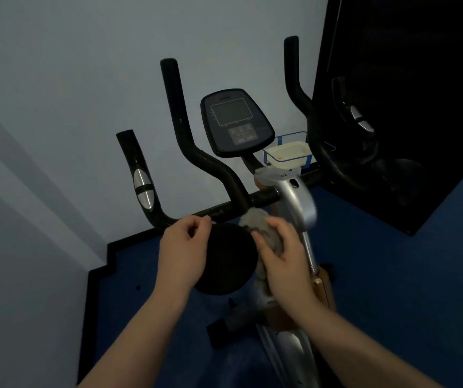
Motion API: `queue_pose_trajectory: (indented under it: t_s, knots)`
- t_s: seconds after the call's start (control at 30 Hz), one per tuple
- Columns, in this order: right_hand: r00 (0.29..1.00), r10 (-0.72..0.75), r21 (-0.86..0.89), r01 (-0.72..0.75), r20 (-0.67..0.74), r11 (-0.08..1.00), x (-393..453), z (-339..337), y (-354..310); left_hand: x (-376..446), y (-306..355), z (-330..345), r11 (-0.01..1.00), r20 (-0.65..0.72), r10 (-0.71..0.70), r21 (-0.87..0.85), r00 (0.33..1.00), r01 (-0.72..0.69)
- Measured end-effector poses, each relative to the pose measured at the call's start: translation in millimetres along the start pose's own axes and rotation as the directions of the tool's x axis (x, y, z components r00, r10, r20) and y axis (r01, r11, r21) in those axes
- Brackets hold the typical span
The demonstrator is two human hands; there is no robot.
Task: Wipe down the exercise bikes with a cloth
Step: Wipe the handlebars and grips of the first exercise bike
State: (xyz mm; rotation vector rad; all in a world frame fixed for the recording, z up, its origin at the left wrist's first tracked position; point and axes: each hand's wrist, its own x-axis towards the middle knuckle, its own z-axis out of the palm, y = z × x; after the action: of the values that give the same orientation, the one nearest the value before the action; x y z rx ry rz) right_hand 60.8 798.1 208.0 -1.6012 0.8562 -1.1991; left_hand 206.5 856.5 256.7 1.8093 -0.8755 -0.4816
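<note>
cloth (pixel 266 233) (grey, bunched) is gripped in your right hand (pixel 283 256) below the bike (pixel 300 197) handlebar; your left hand (pixel 185 245) has its fingers curled, holding nothing.

No legible text, brand, number or sign is found. The black oval console (pixel 237 123) of the grey and black exercise bike (pixel 294 197), above and beyond the hands, carries a dark rectangular screen (pixel 231 112) outlined in a pale line; the screen is blank. Small bluish marks run down the screen's left edge, too small to read. Below the screen sits a grey keypad panel (pixel 241 134) with rows of buttons; any markings on them are blurred. A faint reddish mark at the console's top edge cannot be made out. The white tray in a blue wire basket (pixel 287 154), beyond the right hand, shows no readable label.
</note>
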Motion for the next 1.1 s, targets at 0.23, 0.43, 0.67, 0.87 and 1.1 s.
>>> queue_pose_trajectory:
  t_s: [0.23,0.43,0.67,0.87,1.1]
  knots:
    - [0.965,0.19,0.001,-0.193,0.179,0.981,55.2,-10.4,-33.4,0.5,1.0,-0.7,0.997,0.036,-0.004,-0.071,0.999,0.006]
    - [0.933,0.307,0.131,-0.334,0.19,0.933,2.1,-17.3,-42.8,3.7,-1.9,-3.3,0.988,0.142,-0.045,-0.142,0.989,0.066]
    - [0.937,0.248,0.203,-0.201,-0.244,0.958,-43.3,9.6,-43.5,9.1,-6.2,-5.1,0.984,0.255,-0.042,-0.158,0.966,0.084]
    - [0.972,-0.14,-0.531,0.018,-0.191,0.847,-8.1,36.0,-70.4,6.1,-9.5,-9.8,0.975,0.287,0.02,-0.216,0.958,0.044]
    - [0.981,-0.137,-0.613,0.024,-0.139,0.79,-63.1,60.2,-60.2,4.1,-11.6,-8.2,0.964,0.286,0.048,-0.265,0.957,0.031]
